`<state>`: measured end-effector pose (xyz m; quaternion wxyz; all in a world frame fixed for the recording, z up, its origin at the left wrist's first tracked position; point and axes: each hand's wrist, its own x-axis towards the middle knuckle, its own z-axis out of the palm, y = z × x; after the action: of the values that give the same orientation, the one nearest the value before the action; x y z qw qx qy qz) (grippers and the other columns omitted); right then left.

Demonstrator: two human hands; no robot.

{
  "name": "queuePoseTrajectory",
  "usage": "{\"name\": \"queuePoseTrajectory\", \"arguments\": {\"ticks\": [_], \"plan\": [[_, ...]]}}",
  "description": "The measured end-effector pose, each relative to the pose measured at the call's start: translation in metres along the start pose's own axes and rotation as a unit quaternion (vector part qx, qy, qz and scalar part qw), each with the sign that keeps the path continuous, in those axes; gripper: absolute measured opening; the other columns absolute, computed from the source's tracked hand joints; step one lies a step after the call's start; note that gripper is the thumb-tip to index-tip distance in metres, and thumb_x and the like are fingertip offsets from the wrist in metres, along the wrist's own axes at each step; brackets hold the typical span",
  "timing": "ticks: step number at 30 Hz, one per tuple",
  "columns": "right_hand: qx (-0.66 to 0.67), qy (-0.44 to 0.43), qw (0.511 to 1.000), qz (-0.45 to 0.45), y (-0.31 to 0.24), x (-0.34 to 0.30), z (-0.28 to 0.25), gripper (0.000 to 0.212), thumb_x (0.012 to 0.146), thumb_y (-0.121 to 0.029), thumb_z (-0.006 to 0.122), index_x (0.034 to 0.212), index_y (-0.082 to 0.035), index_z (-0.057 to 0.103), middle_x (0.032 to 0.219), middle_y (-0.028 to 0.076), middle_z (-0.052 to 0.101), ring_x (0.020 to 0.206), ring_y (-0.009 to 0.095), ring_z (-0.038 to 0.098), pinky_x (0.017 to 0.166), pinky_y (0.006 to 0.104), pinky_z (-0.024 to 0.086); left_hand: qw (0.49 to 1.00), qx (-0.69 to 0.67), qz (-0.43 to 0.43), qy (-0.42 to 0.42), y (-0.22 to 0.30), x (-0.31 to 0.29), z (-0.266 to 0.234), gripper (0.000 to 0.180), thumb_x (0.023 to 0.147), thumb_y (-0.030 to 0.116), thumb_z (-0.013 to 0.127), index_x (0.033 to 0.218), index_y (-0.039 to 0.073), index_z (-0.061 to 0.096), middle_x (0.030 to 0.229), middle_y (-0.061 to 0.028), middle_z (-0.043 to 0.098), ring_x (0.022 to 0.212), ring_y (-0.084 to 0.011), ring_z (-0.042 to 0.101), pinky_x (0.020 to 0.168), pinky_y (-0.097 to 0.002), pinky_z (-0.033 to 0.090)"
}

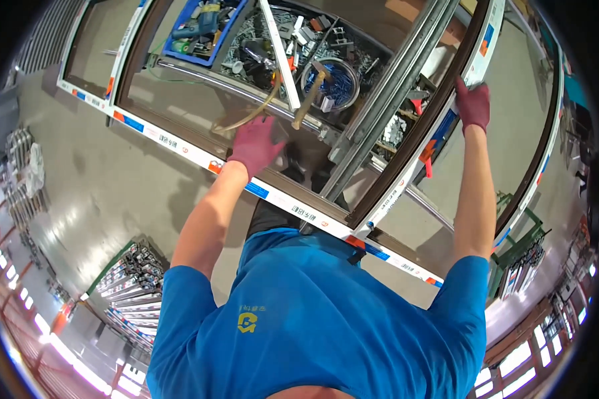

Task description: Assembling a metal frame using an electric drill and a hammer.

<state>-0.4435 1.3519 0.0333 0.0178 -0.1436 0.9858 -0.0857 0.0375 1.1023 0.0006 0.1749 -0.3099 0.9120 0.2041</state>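
Observation:
A large window frame (173,141), dark brown inside with white printed film on its edges, lies across a metal stand in front of me. My left hand (255,147), in a maroon glove, is over its near rail with fingers stretched out and thumb apart. Just beyond those fingers are a curved tan hose (253,120) and a hammer (308,103) with a wooden handle. My right hand (472,105), also gloved, is closed over the film-covered bar (439,133) on the right. Its fingertips are partly hidden.
Inside the frame opening stand a blue crate (199,58) with a power tool, a tray of loose metal parts, and a round bowl (357,93) of blue fasteners. A white strip (279,53) lies across the tray. Racks of profiles (136,282) stand on the floor at left and right.

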Motion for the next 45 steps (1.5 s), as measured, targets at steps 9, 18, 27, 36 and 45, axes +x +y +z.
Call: {"name": "queuePoseTrajectory", "arguments": {"ticks": [9, 18, 27, 36, 45], "plan": [[0.238, -0.402, 0.884, -0.039, -0.22, -0.169, 0.131, 0.076, 0.09, -0.048, 0.075, 0.143, 0.004, 0.055, 0.142, 0.032, 0.059, 0.131, 0.041, 0.061, 0.111, 0.0433, 0.049, 0.994, -0.039, 0.043, -0.091, 0.009, 0.048, 0.005, 0.059, 0.092, 0.048, 0.072, 0.136, 0.012, 0.06, 0.128, -0.0138, 0.068, 0.12, -0.034, 0.065, 0.1, -0.0485, 0.051], [0.043, -0.444, 0.881, 0.161, -0.251, -0.2, 0.304, 0.092, 0.079, -0.052, 0.071, 0.152, -0.001, 0.047, 0.152, 0.026, 0.054, 0.143, 0.036, 0.053, 0.118, 0.0399, 0.044, 0.9, -0.42, 0.064, 0.096, -0.077, 0.002, -0.084, 0.048, 0.097, 0.015, 0.062, 0.141, -0.002, 0.059, 0.129, -0.0196, 0.068, 0.12, -0.0288, 0.066, 0.103, -0.0373, 0.054], [0.086, -0.434, 0.876, 0.193, -0.251, -0.18, 0.302, 0.063, 0.079, -0.029, 0.075, 0.134, -0.001, 0.065, 0.132, 0.023, 0.069, 0.124, 0.037, 0.067, 0.104, 0.0433, 0.056, 0.821, -0.364, 0.192, 0.396, -0.063, -0.031, -0.186, 0.061, 0.106, 0.047, 0.052, 0.136, -0.006, 0.061, 0.124, -0.0239, 0.07, 0.114, -0.029, 0.068, 0.101, -0.0404, 0.054], [0.051, -0.355, 0.93, 0.08, -0.246, -0.175, 0.231, 0.034, 0.086, -0.018, 0.07, 0.117, -0.004, 0.074, 0.122, 0.021, 0.074, 0.113, 0.036, 0.073, 0.095, 0.0441, 0.059, 0.924, -0.282, 0.097, 0.239, -0.091, -0.018, -0.142, 0.049, 0.092, 0.005, 0.072, 0.138, -0.004, 0.06, 0.132, -0.0205, 0.068, 0.121, -0.0325, 0.066, 0.107, -0.0414, 0.049], [0.423, -0.298, 0.852, 0.079, -0.239, -0.206, 0.021, 0.035, 0.091, -0.023, 0.072, 0.116, 0.001, 0.069, 0.092, 0.013, 0.074, 0.081, 0.022, 0.074, 0.069, 0.0353, 0.057, 0.939, -0.229, 0.247, 0.073, -0.001, 0.066, -0.095, 0.105, 0.072, 0.025, 0.092, 0.157, 0.006, 0.035, 0.153, -0.029, 0.042, 0.138, -0.0475, 0.047, 0.115, -0.0505, 0.042]]}}
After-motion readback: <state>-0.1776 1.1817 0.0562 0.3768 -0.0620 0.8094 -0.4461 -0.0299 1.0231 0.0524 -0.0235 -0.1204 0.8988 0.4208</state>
